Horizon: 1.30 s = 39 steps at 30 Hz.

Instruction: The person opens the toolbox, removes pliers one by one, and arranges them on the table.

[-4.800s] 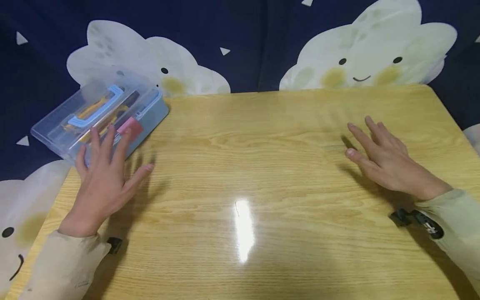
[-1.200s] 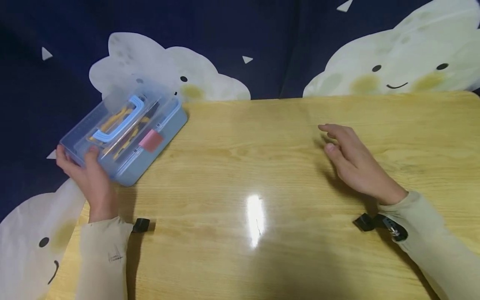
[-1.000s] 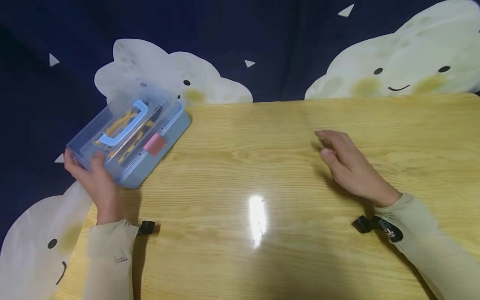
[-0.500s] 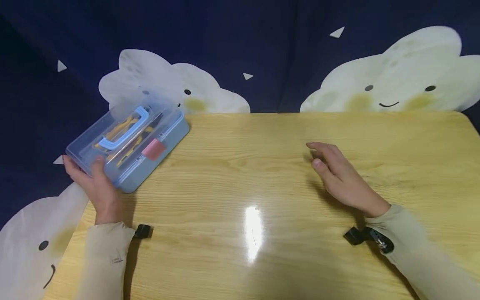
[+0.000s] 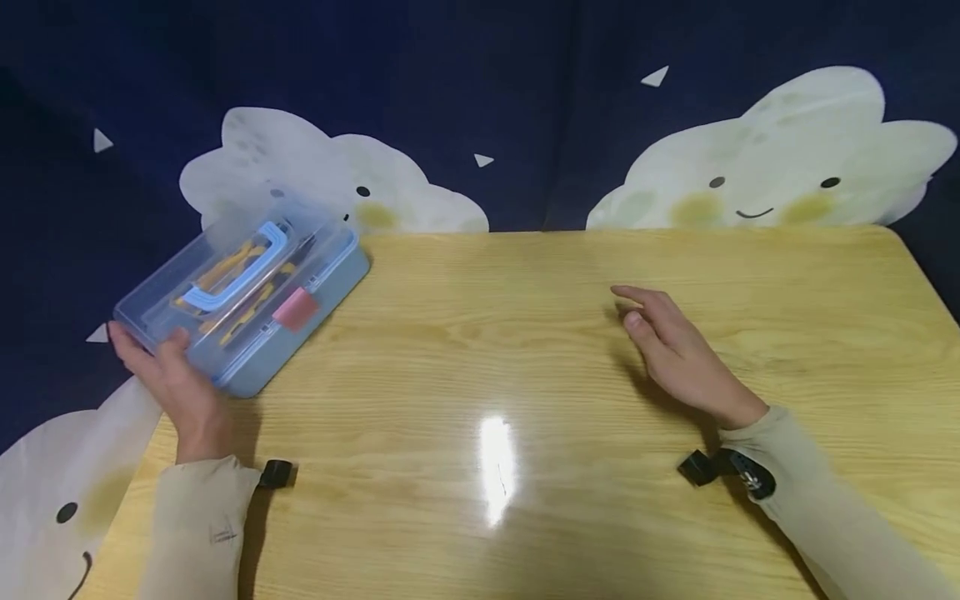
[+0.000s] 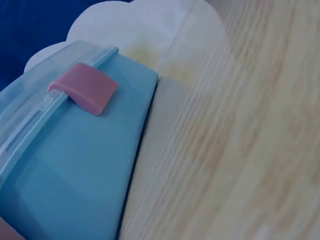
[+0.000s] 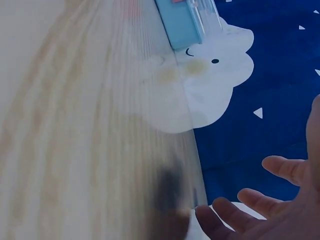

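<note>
Hovering over glossy wood-grained table [image 5: 480,358] with loose-fingered right hand [image 5: 678,354] past three o'clock; gripping with left hand [image 5: 178,385] a rectangular blue box [image 5: 251,300] at nine — smooth plastic, clear lid [image 5: 187,271], pink latch [image 5: 296,310]; backed by cloud-printed navy fabric [image 5: 480,83] toward twelve.

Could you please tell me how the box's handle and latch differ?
The handle is light blue; the latch is pink. The handle is a long bracket, the latch a broad tab. The handle lies on the lid; the latch overlaps one side. Both are on the box.
</note>
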Tool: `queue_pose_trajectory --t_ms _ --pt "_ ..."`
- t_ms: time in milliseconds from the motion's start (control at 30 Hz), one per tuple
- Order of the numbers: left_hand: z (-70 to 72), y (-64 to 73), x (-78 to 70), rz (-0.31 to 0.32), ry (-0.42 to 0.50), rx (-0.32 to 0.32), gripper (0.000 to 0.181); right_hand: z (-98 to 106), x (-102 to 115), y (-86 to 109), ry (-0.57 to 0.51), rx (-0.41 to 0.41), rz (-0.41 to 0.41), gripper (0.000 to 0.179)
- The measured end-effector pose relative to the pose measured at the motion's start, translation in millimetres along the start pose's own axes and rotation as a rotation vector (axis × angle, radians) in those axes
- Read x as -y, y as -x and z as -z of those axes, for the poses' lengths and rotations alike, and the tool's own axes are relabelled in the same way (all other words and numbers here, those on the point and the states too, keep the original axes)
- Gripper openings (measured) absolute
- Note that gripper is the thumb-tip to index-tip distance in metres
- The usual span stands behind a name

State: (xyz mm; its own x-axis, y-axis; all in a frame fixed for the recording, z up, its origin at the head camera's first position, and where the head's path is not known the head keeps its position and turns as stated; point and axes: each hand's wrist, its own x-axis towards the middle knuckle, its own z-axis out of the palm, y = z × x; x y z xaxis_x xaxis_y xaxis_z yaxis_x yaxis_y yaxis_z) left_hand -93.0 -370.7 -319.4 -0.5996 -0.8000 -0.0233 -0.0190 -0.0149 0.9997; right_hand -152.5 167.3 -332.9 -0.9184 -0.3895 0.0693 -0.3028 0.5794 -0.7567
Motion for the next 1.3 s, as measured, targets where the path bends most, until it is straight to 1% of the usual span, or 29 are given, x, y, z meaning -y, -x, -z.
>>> queue_pose_trajectory --t_ms 100,200,367,467,600,700,800,933,1000,1067,1167,1300 --pt "-4.6 3.0 0.7 0.008 0.009 -0.002 0.075 10.8 0.5 -3.1 0.021 -0.015 0.026 0.047" --pt "-7.2 4.4 -1.0 0.012 -0.009 0.005 0.074 17.8 0.9 -7.1 0.035 -0.019 0.045 0.046" --pt "-12.2 2.8 -5.6 0.01 -0.053 0.033 0.073 21.8 2.3 -11.8 0.043 -0.009 0.02 0.046" --pt "-15.6 0.3 -7.6 -0.006 -0.032 0.048 0.073 22.4 4.3 -15.8 0.042 -0.005 0.001 0.047" --pt "-17.5 -2.0 -6.8 -0.028 0.003 0.066 0.073 20.7 9.5 -24.4 0.017 0.021 0.007 0.047" --pt "-18.6 -1.4 -4.3 -0.037 0.035 0.082 0.073 18.4 13.7 -33.4 0.004 0.049 0.032 0.048" --pt "-21.6 0.8 -3.3 -0.039 0.085 0.104 0.073 15.7 17.7 -40.5 -0.001 0.07 0.063 0.049" --pt "-27.5 4.2 -5.6 -0.032 0.101 0.157 0.074 13.5 22.7 -44.6 -0.004 0.08 0.109 0.048" --pt "-30.2 5.2 -7.4 -0.036 0.085 0.189 0.074 12.8 24.9 -47.6 0.001 0.072 0.124 0.048" --pt "-32.3 5.6 -8.9 -0.048 0.092 0.216 0.075 11.0 26.6 -52.6 -0.002 0.073 0.129 0.048" --pt "-33.8 5.4 -10.2 -0.063 0.104 0.233 0.076 6.0 29.4 -63.3 -0.008 0.097 0.122 0.05" --pt "-34.1 6.3 -10.5 -0.05 0.114 0.244 0.075 -4.4 31.7 -79.0 0.009 0.134 0.106 0.055"
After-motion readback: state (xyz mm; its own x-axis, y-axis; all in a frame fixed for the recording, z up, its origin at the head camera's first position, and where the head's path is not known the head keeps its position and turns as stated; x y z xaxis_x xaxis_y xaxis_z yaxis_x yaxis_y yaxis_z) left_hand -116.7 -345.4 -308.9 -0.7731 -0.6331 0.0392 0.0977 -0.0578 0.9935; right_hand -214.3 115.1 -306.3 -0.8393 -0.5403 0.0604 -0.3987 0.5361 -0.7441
